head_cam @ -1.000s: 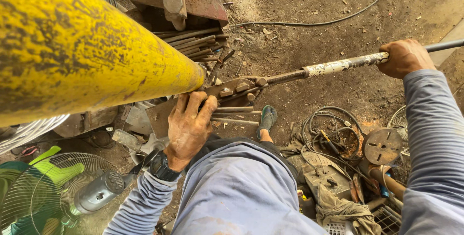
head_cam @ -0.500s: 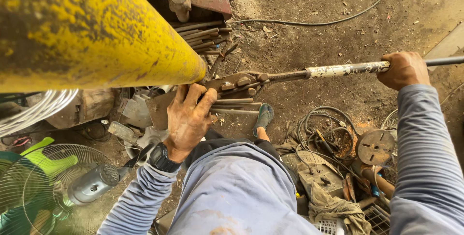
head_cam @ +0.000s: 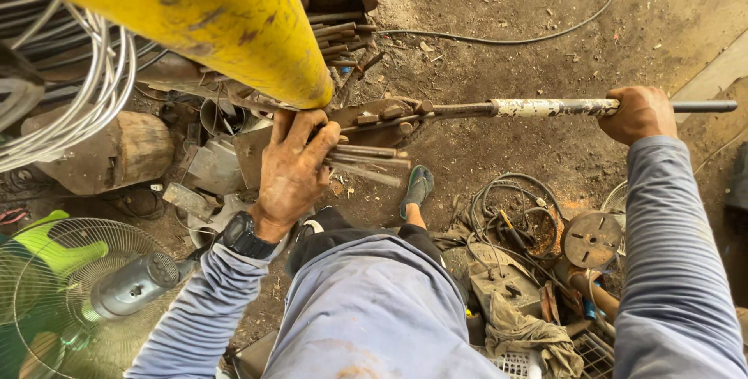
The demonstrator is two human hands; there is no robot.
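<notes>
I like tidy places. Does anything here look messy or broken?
Yes. Scrap, tangled cables and a crumpled rag lie scattered on the dirt floor. The yellow pipe has chipped, scuffed paint, and the long lever handle shows worn white paint.

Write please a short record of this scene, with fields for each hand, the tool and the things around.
left hand: left hand lies on a bundle of metal rods at the head of the tool
right hand: right hand closed around the long lever handle
tool: rusty lever tool, its handle reaching to the right
overhead: thick yellow pipe
around: fan, wire coil, black cable on dirt floor
</notes>
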